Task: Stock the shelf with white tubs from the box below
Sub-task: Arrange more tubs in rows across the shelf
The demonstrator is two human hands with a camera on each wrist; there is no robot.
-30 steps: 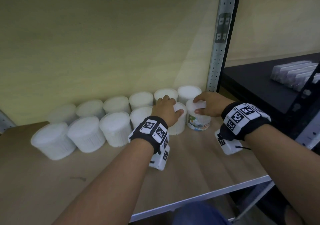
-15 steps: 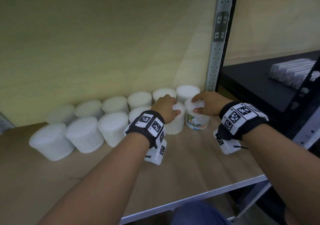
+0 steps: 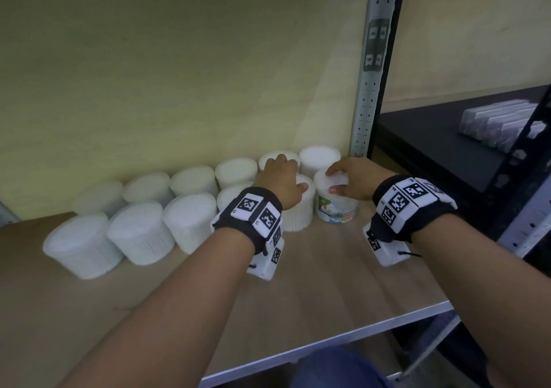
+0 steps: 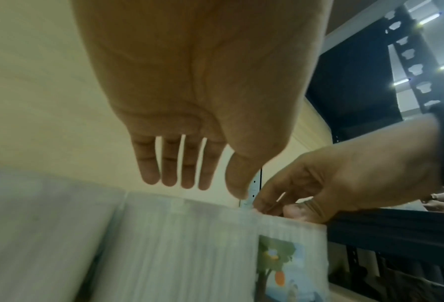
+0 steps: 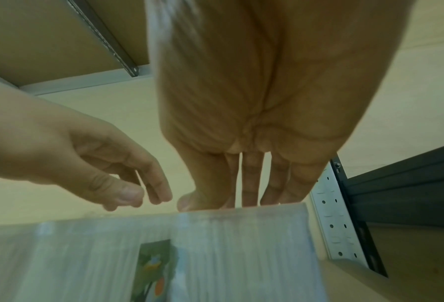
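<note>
Two rows of white tubs (image 3: 140, 232) stand on the wooden shelf (image 3: 313, 298) against the back wall. At the right end of the front row stands a tub with a coloured label (image 3: 335, 208) (image 4: 290, 255) (image 5: 241, 255). My right hand (image 3: 337, 182) (image 5: 218, 202) pinches its lid rim from above, thumb in front and fingers behind. The plain tub (image 3: 298, 214) (image 4: 177, 245) stands beside it on the left. My left hand (image 3: 290, 173) (image 4: 208, 189) hovers over that tub with straight fingers, holding nothing. The box is out of view.
A perforated metal upright (image 3: 369, 89) stands just right of the tubs. Beyond it is a black shelf (image 3: 447, 149) with pale packs (image 3: 501, 125). The shelf's front half is bare wood, with its metal front edge (image 3: 328, 346) below my arms.
Both hands have stayed at the two front right tubs. My left fingers have reached a little farther back over the plain tub. The labelled tub has barely moved.
</note>
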